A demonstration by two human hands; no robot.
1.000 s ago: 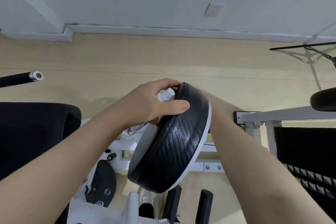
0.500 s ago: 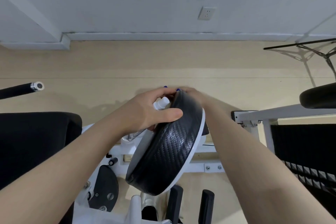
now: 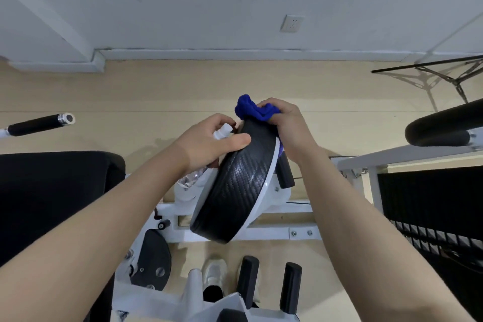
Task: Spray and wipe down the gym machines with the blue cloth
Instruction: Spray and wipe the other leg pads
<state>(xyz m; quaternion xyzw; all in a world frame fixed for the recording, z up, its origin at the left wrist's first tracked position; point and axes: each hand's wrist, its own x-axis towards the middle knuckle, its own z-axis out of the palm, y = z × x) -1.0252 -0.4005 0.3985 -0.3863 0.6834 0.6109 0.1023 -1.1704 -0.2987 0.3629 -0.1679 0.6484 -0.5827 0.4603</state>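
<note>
we hold the spray bottle (image 3: 222,133) in the left hand (image 3: 209,144), fingers curled round it, with the thumb braced on the rim of the round black pad (image 3: 235,185). the right hand (image 3: 290,128) grips the bunched blue cloth (image 3: 254,110) and presses it against the pad's top edge, partly behind it. the pad stands tilted on the white machine frame (image 3: 261,232). we judge wiping of this pad to be in progress; whether it is sprayed cannot be told. the black seat (image 3: 52,204) at left and the other machine at right appear untreated.
</note>
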